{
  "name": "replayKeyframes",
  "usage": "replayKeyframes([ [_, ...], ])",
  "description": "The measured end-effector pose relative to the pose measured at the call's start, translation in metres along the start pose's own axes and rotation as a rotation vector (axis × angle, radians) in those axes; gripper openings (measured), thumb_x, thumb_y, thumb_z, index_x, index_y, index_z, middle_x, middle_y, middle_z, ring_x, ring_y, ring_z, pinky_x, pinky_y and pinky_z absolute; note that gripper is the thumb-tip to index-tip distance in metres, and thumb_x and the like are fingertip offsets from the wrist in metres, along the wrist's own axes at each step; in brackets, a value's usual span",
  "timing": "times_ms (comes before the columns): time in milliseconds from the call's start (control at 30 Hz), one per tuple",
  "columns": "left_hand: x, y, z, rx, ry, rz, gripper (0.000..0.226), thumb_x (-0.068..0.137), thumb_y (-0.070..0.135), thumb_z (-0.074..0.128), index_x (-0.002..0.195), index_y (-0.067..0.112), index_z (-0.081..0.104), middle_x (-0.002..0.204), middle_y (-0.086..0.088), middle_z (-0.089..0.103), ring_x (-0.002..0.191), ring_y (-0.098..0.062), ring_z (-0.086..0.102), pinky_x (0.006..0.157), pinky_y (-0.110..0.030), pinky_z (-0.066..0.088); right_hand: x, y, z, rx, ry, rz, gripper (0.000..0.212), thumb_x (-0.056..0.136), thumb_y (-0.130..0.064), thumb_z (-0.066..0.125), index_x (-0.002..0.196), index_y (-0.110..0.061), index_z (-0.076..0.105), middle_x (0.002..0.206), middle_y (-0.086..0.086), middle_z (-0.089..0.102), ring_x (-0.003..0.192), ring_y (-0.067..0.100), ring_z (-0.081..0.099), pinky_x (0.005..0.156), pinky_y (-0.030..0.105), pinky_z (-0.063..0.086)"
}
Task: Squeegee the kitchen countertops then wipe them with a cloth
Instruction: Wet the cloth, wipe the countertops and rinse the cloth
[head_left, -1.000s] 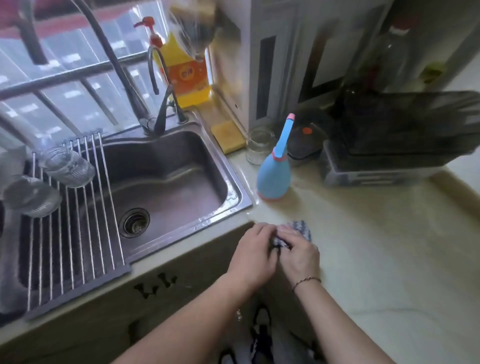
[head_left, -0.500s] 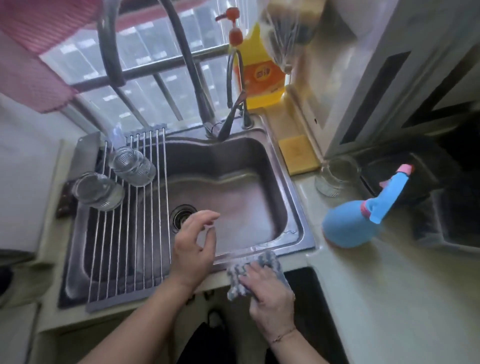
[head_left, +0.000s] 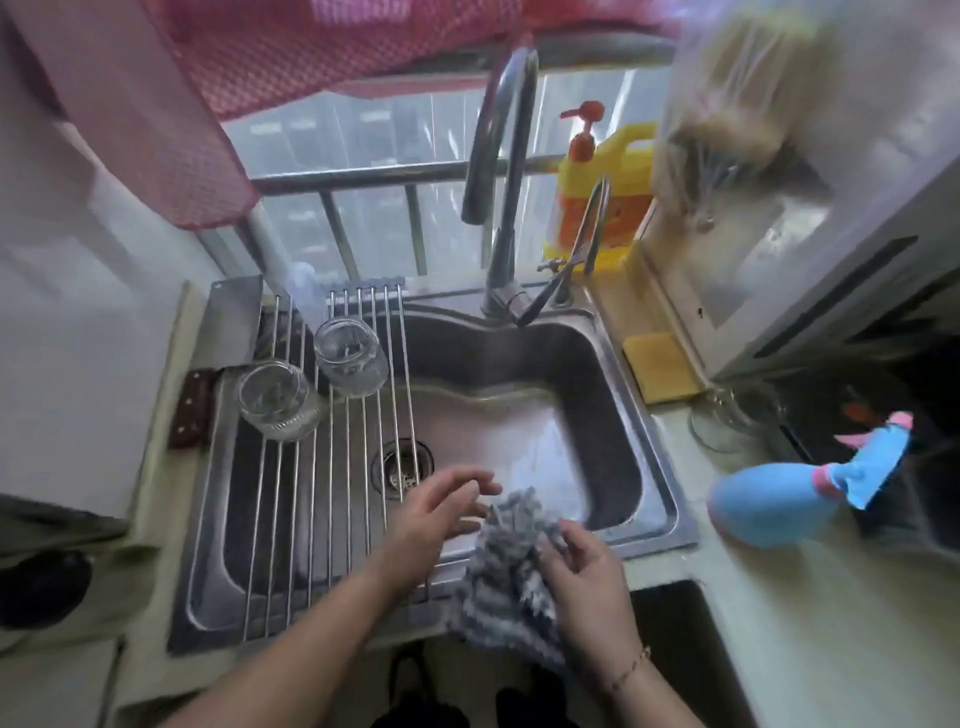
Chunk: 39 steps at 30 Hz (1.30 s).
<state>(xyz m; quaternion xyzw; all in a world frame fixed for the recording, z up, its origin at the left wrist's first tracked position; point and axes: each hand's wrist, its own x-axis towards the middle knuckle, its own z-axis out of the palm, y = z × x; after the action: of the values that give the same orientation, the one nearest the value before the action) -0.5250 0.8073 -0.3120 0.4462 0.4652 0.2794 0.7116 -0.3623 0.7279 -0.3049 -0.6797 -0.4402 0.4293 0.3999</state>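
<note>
A grey checked cloth (head_left: 506, 571) hangs bunched over the front rim of the steel sink (head_left: 670, 499). My right hand (head_left: 587, 577) grips the cloth from the right, fingers curled into its folds. My left hand (head_left: 441, 514) hovers just left of the cloth above the basin, fingers relaxed and spread, holding nothing. The pale countertop (head_left: 810, 623) stretches to the right of the sink. No squeegee is in view.
A blue spray bottle (head_left: 779, 499) lies on the counter at the right, by a glass jar (head_left: 727, 421). A wire rack (head_left: 322, 467) with two upturned glasses covers the sink's left half. Tap (head_left: 506, 208), yellow soap jug (head_left: 602, 197) and sponge (head_left: 660, 369) stand behind.
The cloth has moved from the countertop leftward to the sink's front rim. My left hand let go of it and came back beside it. The view swung left over the sink.
</note>
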Motion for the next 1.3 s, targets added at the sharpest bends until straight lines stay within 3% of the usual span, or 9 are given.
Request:
replayKeyframes([
  [100, 0.002, 0.016, 0.015, -0.598, -0.429, -0.322, 0.074, 0.091, 0.059, 0.039, 0.136, 0.000, 0.048, 0.138, -0.028, 0.047, 0.131, -0.042, 0.040, 0.112, -0.053, 0.029, 0.015, -0.042, -0.003, 0.149, 0.008, 0.052, 0.022, 0.099, -0.019, 0.053, 0.094, -0.002, 0.066, 0.092, 0.021, 0.072, 0.086, 0.028, 0.068, 0.081, 0.050, 0.054],
  [233, 0.004, 0.035, 0.015, -0.888, -0.584, -0.334, 0.065, 0.095, 0.050, 0.041, 0.139, 0.001, 0.047, 0.140, -0.025, 0.048, 0.132, -0.039, 0.042, 0.115, -0.055, 0.021, 0.030, -0.070, -0.008, -0.069, 0.089, -0.014, 0.009, 0.093, -0.021, 0.063, 0.093, -0.017, 0.071, 0.086, -0.001, 0.076, 0.087, 0.006, 0.070, 0.086, 0.031, 0.056],
  [333, 0.014, 0.043, 0.012, -0.889, -0.490, -0.244, 0.056, 0.091, 0.027, 0.059, 0.137, -0.001, 0.047, 0.139, -0.028, 0.047, 0.129, -0.042, 0.045, 0.111, -0.056, 0.028, 0.060, -0.085, -0.020, -0.261, 0.295, -0.148, 0.008, 0.087, -0.023, 0.068, 0.085, -0.031, 0.070, 0.078, -0.020, 0.069, 0.080, -0.009, 0.063, 0.072, 0.006, 0.047],
  [500, 0.029, 0.045, 0.017, -0.997, -0.318, -0.271, 0.054, 0.087, 0.025, 0.058, 0.133, -0.002, 0.053, 0.135, -0.028, 0.050, 0.132, -0.046, 0.039, 0.113, -0.062, 0.020, 0.178, -0.068, -0.033, 0.011, 0.146, 0.162, 0.022, 0.087, -0.025, 0.068, 0.108, -0.023, 0.066, 0.102, 0.001, 0.072, 0.093, 0.023, 0.069, 0.090, 0.048, 0.055],
  [567, 0.037, 0.051, 0.021, -1.046, -0.221, -0.278, 0.056, 0.091, 0.035, 0.047, 0.135, 0.000, 0.050, 0.134, -0.027, 0.052, 0.128, -0.047, 0.044, 0.111, -0.064, 0.021, 0.223, -0.065, -0.035, 0.046, 0.096, 0.223, 0.029, 0.091, -0.026, 0.064, 0.119, -0.020, 0.056, 0.114, 0.004, 0.066, 0.097, 0.023, 0.065, 0.094, 0.043, 0.052],
  [700, 0.050, 0.063, 0.033, -1.084, -0.030, -0.278, 0.056, 0.089, 0.040, 0.047, 0.128, 0.000, 0.056, 0.128, -0.029, 0.057, 0.115, -0.047, 0.055, 0.098, -0.062, 0.040, 0.289, -0.075, -0.031, 0.226, 0.129, 0.202, 0.024, 0.096, -0.037, 0.055, 0.108, -0.017, 0.055, 0.103, 0.006, 0.065, 0.081, 0.024, 0.069, 0.064, 0.039, 0.057],
  [833, 0.053, 0.069, 0.045, -1.128, 0.091, -0.289, 0.052, 0.089, 0.038, 0.047, 0.113, -0.004, 0.067, 0.122, -0.031, 0.059, 0.113, -0.049, 0.056, 0.098, -0.061, 0.040, 0.311, -0.068, -0.025, 0.223, 0.173, 0.108, 0.031, 0.097, -0.032, 0.056, 0.089, -0.004, 0.066, 0.080, 0.010, 0.070, 0.055, 0.019, 0.067, 0.059, 0.037, 0.058],
  [1000, 0.055, 0.076, 0.044, -1.218, 0.182, -0.255, 0.048, 0.095, 0.035, 0.045, 0.121, -0.004, 0.057, 0.119, -0.033, 0.060, 0.105, -0.050, 0.060, 0.085, -0.065, 0.048, 0.308, -0.059, -0.027, 0.227, 0.186, 0.092, 0.026, 0.098, -0.026, 0.055, 0.084, -0.006, 0.065, 0.078, 0.006, 0.069, 0.057, 0.016, 0.067, 0.049, 0.024, 0.053],
  [1300, 0.044, 0.087, 0.033, -1.325, 0.271, -0.209, 0.047, 0.095, 0.035, 0.047, 0.125, 0.000, 0.055, 0.119, -0.034, 0.060, 0.104, -0.053, 0.059, 0.083, -0.068, 0.046, 0.295, -0.049, -0.031, 0.242, 0.216, 0.089, 0.018, 0.097, -0.026, 0.058, 0.081, -0.023, 0.067, 0.087, -0.004, 0.072, 0.067, 0.014, 0.071, 0.052, 0.026, 0.050],
])
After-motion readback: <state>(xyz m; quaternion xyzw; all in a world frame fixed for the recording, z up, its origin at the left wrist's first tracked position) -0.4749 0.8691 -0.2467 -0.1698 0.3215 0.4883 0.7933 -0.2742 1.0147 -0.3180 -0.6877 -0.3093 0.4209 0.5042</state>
